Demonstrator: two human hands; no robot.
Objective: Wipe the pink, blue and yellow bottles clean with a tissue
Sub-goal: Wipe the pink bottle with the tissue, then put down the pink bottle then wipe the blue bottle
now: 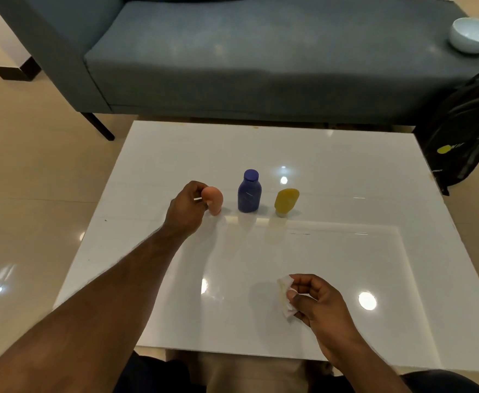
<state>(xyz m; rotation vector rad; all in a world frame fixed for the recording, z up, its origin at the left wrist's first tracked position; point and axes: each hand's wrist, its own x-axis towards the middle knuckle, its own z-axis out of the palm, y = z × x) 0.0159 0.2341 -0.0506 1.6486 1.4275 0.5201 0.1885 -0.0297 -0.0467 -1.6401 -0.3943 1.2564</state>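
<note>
Three small bottles stand in a row near the middle of the white table (331,165): a pink bottle (215,200) on the left, a blue bottle (249,192) with a round cap in the middle, a yellow bottle (286,201) on the right. My left hand (185,207) reaches out to the pink bottle, and its fingers curl around the bottle's left side. Closer to me on the right, my right hand (316,300) pinches a crumpled white tissue (285,296) just above the tabletop.
A grey-blue sofa (232,61) stands behind the table, with a pale blue bowl (473,35) on its right end. A black backpack (465,131) leans on the floor by the table's far right corner. Glossy beige floor tiles lie on the left.
</note>
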